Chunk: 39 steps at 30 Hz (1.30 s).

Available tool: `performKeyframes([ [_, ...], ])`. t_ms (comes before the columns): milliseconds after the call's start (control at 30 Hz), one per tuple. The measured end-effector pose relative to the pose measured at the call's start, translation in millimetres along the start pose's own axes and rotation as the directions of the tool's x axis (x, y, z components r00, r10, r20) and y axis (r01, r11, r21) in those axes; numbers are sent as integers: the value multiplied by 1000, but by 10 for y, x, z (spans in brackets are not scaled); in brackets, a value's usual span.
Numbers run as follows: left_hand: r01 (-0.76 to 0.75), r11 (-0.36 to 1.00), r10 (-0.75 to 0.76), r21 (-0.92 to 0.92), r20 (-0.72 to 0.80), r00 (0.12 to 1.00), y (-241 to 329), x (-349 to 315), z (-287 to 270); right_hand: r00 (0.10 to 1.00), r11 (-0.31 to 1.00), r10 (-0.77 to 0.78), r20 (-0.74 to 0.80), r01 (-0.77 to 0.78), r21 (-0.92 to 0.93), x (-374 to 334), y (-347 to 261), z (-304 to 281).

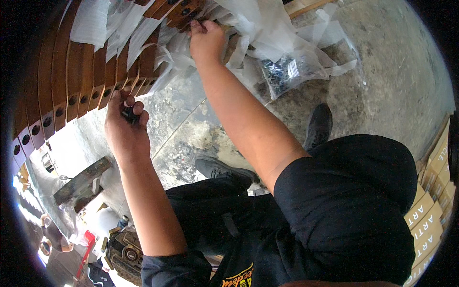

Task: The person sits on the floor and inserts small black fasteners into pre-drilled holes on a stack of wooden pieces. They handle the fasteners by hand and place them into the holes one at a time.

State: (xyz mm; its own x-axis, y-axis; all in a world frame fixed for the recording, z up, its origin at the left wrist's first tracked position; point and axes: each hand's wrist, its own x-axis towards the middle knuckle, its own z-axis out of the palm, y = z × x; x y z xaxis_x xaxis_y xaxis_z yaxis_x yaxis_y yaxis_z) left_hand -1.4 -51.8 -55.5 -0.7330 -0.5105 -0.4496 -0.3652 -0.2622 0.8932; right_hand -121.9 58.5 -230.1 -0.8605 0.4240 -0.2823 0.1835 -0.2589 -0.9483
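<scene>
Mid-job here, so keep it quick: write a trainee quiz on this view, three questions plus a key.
1. What colour is the small hardware in the left hand?
2. True or false: in the picture, the clear bag is right of both hands.
3. Which is nearest the right hand: A cardboard boxes, B wooden pieces, C shoes?

Key: 1. Black. 2. True. 3. B.

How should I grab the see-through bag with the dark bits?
Probably pinch the see-through bag by its looser right end, coming from the right: it looks emptier there, while the dark bits bunch toward its left.
</scene>
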Motion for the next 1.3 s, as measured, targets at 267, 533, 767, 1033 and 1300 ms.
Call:
performKeyframes([
  [267, -16, 999, 16, -32, 14, 1000, 119, -119, -19, 974, 929, -223, -31, 203, -309, 24, -87, -128],
  [533, -30, 998, 32, -55, 25, 999, 185, -177, -58, 918, 828, -395, 27, 369, -422, 81, -160, -198],
  [767, -34, 999, 34, -16, 21, 999, 180, -208, 5, 957, 789, -248, 148, 289, -543, 106, -287, -182],
  [1033, -93, 959, 108, 266, -42, 993, 238, -297, 163, 850, 898, 344, 400, -422, 123, 298, -267, -303],
  [1300, 31, 994, -21, -102, 98, 995, 271, -235, 263, 726, 612, 489, 484, -681, 402, 177, -415, -206],
])
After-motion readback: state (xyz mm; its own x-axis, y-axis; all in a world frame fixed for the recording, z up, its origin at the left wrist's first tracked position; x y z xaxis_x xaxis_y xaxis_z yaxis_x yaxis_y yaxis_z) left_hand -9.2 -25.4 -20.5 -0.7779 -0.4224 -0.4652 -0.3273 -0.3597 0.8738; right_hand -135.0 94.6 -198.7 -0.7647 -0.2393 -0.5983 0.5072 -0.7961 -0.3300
